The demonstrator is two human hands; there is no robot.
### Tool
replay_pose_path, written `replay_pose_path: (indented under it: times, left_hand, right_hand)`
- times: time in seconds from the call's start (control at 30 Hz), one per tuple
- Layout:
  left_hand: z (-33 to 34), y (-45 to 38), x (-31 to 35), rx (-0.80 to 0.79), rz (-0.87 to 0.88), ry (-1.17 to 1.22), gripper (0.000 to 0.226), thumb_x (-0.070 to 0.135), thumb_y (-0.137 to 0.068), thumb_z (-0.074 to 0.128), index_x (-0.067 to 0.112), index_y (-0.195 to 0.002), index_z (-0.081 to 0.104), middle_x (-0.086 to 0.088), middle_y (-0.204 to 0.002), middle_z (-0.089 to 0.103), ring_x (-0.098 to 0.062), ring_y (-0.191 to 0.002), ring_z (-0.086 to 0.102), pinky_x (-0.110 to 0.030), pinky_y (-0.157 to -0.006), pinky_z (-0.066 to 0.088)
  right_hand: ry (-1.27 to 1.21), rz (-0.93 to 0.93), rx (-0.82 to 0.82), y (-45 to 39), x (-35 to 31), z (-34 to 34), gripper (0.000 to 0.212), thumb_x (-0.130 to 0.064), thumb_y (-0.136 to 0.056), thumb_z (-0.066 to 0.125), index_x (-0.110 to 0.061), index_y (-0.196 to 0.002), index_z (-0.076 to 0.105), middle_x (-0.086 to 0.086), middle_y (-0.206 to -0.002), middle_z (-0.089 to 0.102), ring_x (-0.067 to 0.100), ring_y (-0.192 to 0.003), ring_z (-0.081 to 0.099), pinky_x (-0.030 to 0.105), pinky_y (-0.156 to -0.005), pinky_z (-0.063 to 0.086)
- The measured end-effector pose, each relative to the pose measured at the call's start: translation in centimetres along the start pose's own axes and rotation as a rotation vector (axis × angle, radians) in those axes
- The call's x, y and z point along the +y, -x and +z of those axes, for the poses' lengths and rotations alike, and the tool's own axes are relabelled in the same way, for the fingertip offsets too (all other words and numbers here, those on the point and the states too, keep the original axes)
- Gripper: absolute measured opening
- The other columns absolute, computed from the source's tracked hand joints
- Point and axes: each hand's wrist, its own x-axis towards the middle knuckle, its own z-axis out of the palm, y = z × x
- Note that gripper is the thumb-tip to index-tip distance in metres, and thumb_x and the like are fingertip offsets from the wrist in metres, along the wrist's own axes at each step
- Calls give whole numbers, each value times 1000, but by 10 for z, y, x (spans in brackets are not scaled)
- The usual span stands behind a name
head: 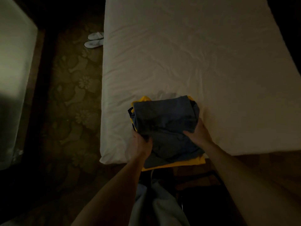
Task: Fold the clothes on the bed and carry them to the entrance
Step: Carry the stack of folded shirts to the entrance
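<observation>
Head view, dim light. Folded stack [164,126] sits at the near edge of the bed [195,54], around 6 o'clock in frame: grey-blue garment [162,115] on top, yellow garment [182,163] under it showing at the 12 and 6 o'clock edges, something dark poking out at 9 o'clock. The near edge of the stack overhangs the mattress.

Left hand [140,144] grips the stack's near-left side, fingers curled in under the cloth. Right hand [197,131] grips the right side, thumb on top, fingers wrapped round the edge.

Read: folding looks done, this is the pick-up for the carry. Can't tell if the stack is off the sheet yet.

Next move needs: both hands well under the bottom layer, even squeeze so layers don't slide, lift level, then turn toward the entrance (not in view).

Slippers [94,40] on the carpet [70,95] at 10 o'clock, just beside the bed.
</observation>
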Motion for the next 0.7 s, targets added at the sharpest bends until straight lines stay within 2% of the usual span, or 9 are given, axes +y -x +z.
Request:
replay_pose_path:
  times: [0.1,0.2,0.27,0.37,0.43,0.57,0.63,0.7]
  left_hand:
    - [11,-9,0,33,-18,28,76,30,-81,68,5,-144,32,-20,-138,50,-38,-124,51,-43,-96,47]
    - [14,-16,-2,55,-49,18,61,31,-76,69,8,-128,48,-17,-124,55,-38,-114,56,-41,-88,50]
    - [13,-17,-1,41,-82,-55,54,35,-76,69,10,-121,52,-15,-119,54,-37,-108,57,-41,-84,48]
    - [19,-12,3,95,-33,-91,55,34,-72,72,9,-116,51,-16,-114,55,-39,-106,55,-45,-85,49]
    - [28,-7,4,126,53,-32,58,31,-71,73,9,-119,49,-19,-113,50,-42,-107,49,-48,-85,47]
    - [36,3,8,103,152,112,60,19,-70,70,26,-117,33,-19,-123,43,-42,-113,43,-48,-90,44]
    - [38,2,6,91,201,118,62,15,-72,69,24,-122,33,-18,-128,46,-41,-117,45,-47,-92,45]
    - [38,-1,4,96,213,110,59,14,-74,68,16,-126,39,-15,-127,49,-38,-117,47,-47,-90,46]
  right_hand:
    - [-129,95,23,-13,5,8,103,-39,-85,73,-11,-155,3,14,-157,27,34,-138,37,39,-111,35]
    - [-171,135,106,-21,8,8,94,-38,-83,75,-8,-152,18,15,-152,36,34,-134,42,37,-107,37]
    - [-220,188,103,-23,3,3,80,-33,-83,76,-5,-146,34,16,-145,45,35,-127,48,36,-101,42]
    - [-257,208,18,-24,-2,2,50,-24,-81,76,-9,-125,58,14,-125,63,32,-107,60,34,-86,51]
    - [-256,173,18,-22,-3,5,42,-20,-80,75,-9,-119,61,10,-115,65,30,-101,61,33,-82,50]
    - [-242,97,16,-15,-7,4,21,-17,-83,73,-15,-99,59,3,-93,57,21,-91,53,29,-78,43]
    - [-319,74,14,-12,-6,3,23,-17,-81,76,-17,-94,58,2,-92,61,19,-84,53,30,-80,47]
    - [-380,47,40,-8,-6,5,27,-21,-77,82,-16,-91,59,-7,-83,61,12,-75,55,25,-70,48]
